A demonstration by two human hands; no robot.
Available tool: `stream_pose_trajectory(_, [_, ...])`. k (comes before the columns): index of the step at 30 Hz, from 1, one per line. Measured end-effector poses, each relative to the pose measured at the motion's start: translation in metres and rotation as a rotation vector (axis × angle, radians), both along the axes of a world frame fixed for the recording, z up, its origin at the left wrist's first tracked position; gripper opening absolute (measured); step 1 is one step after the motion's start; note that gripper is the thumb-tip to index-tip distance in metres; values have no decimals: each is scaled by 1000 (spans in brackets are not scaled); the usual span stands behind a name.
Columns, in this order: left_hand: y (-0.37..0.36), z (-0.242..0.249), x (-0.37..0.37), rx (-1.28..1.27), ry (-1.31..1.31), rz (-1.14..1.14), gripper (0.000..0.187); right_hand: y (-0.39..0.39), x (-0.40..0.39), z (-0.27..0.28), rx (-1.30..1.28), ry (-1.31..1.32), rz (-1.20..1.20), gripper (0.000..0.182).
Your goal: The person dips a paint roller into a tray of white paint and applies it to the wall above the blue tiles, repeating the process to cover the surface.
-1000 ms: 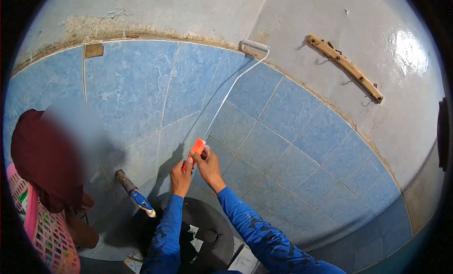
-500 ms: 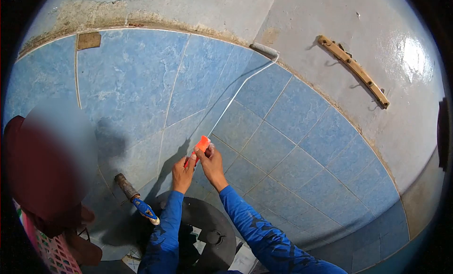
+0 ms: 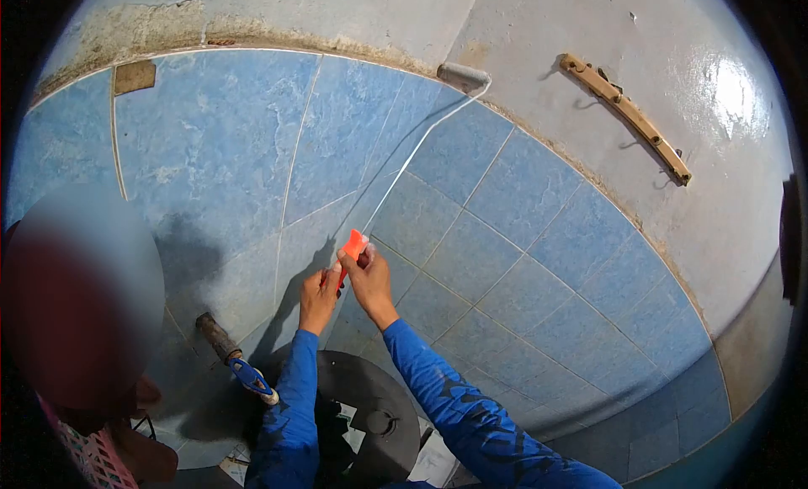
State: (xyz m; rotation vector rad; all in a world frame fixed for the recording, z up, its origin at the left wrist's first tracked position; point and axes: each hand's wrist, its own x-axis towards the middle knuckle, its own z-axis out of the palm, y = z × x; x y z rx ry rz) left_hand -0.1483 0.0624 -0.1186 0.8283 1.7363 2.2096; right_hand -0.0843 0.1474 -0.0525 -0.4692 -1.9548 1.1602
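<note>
Both my hands grip the orange handle (image 3: 353,243) of a paint roller held up against the wall. My left hand (image 3: 319,295) holds the lower end, my right hand (image 3: 368,280) just above it. A thin white metal rod (image 3: 412,156) runs up from the handle to the grey roller head (image 3: 462,74), which touches the wall right at the top edge of the blue tiles (image 3: 505,245), near the corner. Both my arms wear blue sleeves.
Another person (image 3: 80,304) in dark red stands close at the left. A pipe with a blue-handled tap (image 3: 240,367) juts from the wall below my left hand. A black round drum lid (image 3: 383,405) is beneath my arms. A wooden hook rail (image 3: 627,119) hangs on the right wall.
The roller head has slid a little along the tile's top edge, down and then back up. My hands stayed on the handle. The person at the left has come closer into view.
</note>
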Motion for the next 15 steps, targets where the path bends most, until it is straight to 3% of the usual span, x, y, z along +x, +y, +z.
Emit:
stream_pose_trajectory(5, [-11, 23, 1, -21, 12, -14, 53, 1, -1, 12, -26, -10, 53, 35])
stream_pose_trajectory(11, [-11, -14, 7, -39, 68, 60, 55, -6, 2, -17, -40, 16, 83, 35])
stream_pose_trajectory(15, [-2, 12, -1, -9, 89, 44, 56, -3, 0, 16, -29, 52, 87, 27])
